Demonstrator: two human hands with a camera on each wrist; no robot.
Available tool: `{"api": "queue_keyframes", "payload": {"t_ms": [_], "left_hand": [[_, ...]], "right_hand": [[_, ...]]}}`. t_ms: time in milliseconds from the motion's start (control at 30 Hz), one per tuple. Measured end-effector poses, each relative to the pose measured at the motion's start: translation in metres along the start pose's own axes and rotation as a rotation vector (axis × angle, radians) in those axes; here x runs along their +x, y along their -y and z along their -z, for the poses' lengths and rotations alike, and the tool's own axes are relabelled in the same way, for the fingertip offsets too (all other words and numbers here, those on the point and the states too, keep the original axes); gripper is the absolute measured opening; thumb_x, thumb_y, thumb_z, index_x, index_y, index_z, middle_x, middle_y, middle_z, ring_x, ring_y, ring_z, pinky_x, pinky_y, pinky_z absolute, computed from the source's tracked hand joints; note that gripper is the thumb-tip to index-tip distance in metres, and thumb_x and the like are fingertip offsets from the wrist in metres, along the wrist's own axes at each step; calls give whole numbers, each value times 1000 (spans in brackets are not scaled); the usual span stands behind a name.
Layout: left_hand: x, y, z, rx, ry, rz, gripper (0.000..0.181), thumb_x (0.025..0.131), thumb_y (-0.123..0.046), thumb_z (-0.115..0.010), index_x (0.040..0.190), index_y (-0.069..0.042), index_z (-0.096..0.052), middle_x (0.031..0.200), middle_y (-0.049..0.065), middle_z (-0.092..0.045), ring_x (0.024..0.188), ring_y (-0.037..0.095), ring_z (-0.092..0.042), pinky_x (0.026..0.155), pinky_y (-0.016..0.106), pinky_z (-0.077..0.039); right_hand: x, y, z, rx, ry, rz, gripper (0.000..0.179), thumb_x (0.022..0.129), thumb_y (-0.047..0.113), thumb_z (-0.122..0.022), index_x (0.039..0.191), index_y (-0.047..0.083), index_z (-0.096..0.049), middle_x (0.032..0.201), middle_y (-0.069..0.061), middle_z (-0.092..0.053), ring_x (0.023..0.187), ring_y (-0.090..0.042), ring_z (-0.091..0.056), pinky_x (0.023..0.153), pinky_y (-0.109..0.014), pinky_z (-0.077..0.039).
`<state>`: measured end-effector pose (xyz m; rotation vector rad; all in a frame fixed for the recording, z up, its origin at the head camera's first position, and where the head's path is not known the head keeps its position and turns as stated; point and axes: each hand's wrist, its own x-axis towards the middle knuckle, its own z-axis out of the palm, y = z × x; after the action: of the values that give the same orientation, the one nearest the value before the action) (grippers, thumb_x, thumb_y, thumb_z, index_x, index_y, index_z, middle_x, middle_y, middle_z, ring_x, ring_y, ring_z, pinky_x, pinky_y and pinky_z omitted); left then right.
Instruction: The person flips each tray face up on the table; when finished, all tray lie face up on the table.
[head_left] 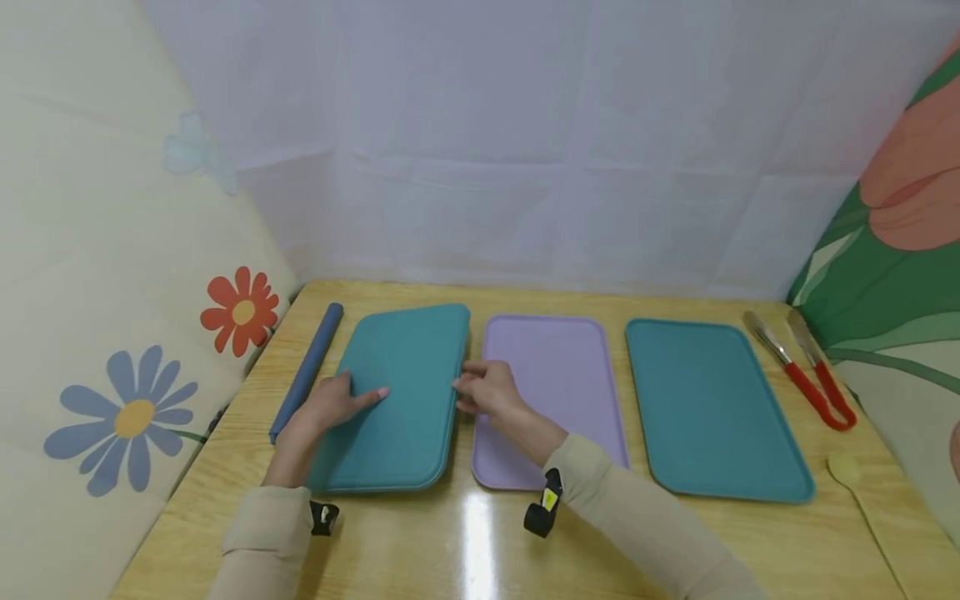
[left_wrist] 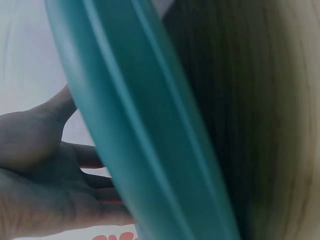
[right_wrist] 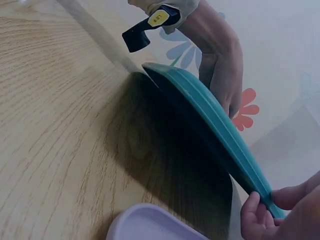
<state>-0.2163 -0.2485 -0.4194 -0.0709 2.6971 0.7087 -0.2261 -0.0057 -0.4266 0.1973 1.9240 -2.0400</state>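
Note:
A teal tray [head_left: 405, 350] with rounded corners and a ridged, layered-looking rim is tilted, raised off the wooden table with a dark shadow beneath it. My right hand [head_left: 491, 390] pinches its right edge, the thumb [right_wrist: 290, 196] on one face and curled fingers [right_wrist: 252, 212] on the other. On the left part of the upper face rests my left hand [head_left: 330, 404], its thumb stretched toward the middle. The left wrist view shows the left palm [left_wrist: 45, 190] with extended fingers, their tips hidden behind the tray's rim [left_wrist: 135, 120].
Left of the tilted tray lies a dark blue roll [head_left: 307, 371]. A lilac tray [head_left: 558, 367] is just right of my right hand, then another teal tray [head_left: 712, 408]. Red-handled tongs [head_left: 817, 392] and a yellowish long-handled spoon [head_left: 846, 472] lie at the right of the table [head_left: 405, 550].

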Motion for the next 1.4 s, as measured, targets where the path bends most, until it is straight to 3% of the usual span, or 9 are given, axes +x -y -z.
{"api": "queue_keyframes", "payload": {"t_ms": [100, 233, 467, 633, 867, 1133, 1300, 1400], "left_hand": [[-4, 2, 1, -25, 20, -18, 93, 97, -46, -53, 139, 27, -12, 142, 47, -17, 132, 57, -22, 106, 60, -29], [-10, 8, 1, -41, 44, -25, 93, 97, -47, -53, 139, 26, -12, 143, 47, -15, 133, 58, -20, 107, 62, -27], [-11, 16, -3, -66, 44, -39, 96, 96, -52, -49, 141, 24, -10, 144, 47, -10, 134, 58, -15, 107, 63, -24], [-14, 17, -5, -81, 13, -57, 95, 96, -52, -49, 142, 22, -12, 145, 46, -8, 134, 58, -14, 107, 65, -22], [-27, 11, -9, -48, -46, -94, 84, 98, -46, -50, 139, 23, -25, 143, 46, -17, 132, 58, -19, 106, 65, -25], [-52, -3, -15, -40, -127, -98, 69, 100, -37, -51, 136, 20, -36, 137, 41, -36, 128, 55, -33, 102, 62, -33], [-68, -8, -21, -40, -167, -82, 67, 100, -38, -51, 135, 18, -40, 137, 39, -39, 128, 54, -35, 102, 62, -34], [-76, -10, -25, -73, -190, -105, 65, 100, -38, -51, 135, 15, -41, 137, 37, -40, 129, 53, -35, 104, 62, -32]], "right_hand": [[-1, -1, 1, 8, 31, -7, 44, 88, -7, -63, 129, -12, -52, 108, -18, -62, 81, -19, -67, 67, -27, -58], [-2, -4, 1, 64, 95, -48, 45, 88, -8, -63, 131, -15, -48, 120, -24, -57, 97, -27, -66, 76, -34, -58], [-2, -1, 1, 161, 132, -126, 35, 87, -8, -63, 120, -8, -52, 91, -8, -56, 75, -15, -61, 81, -39, -57], [-2, 3, 2, 175, 149, -197, 25, 88, -6, -63, 111, -1, -54, 80, -6, -58, 68, -14, -59, 81, -40, -56], [-1, 7, 2, 199, 166, -202, 22, 89, -6, -62, 109, -1, -53, 82, -6, -58, 69, -14, -58, 82, -39, -56], [-2, 13, 4, 208, 186, -189, 19, 90, -7, -61, 105, 1, -53, 82, -6, -57, 69, -14, -59, 83, -40, -56], [-2, 18, 5, 213, 195, -168, 19, 90, -8, -60, 105, 1, -52, 83, -6, -57, 70, -14, -59, 83, -39, -56], [-1, 21, 5, 212, 200, -156, 19, 90, -8, -59, 105, 1, -52, 83, -5, -57, 71, -14, -60, 82, -39, -56]]}}
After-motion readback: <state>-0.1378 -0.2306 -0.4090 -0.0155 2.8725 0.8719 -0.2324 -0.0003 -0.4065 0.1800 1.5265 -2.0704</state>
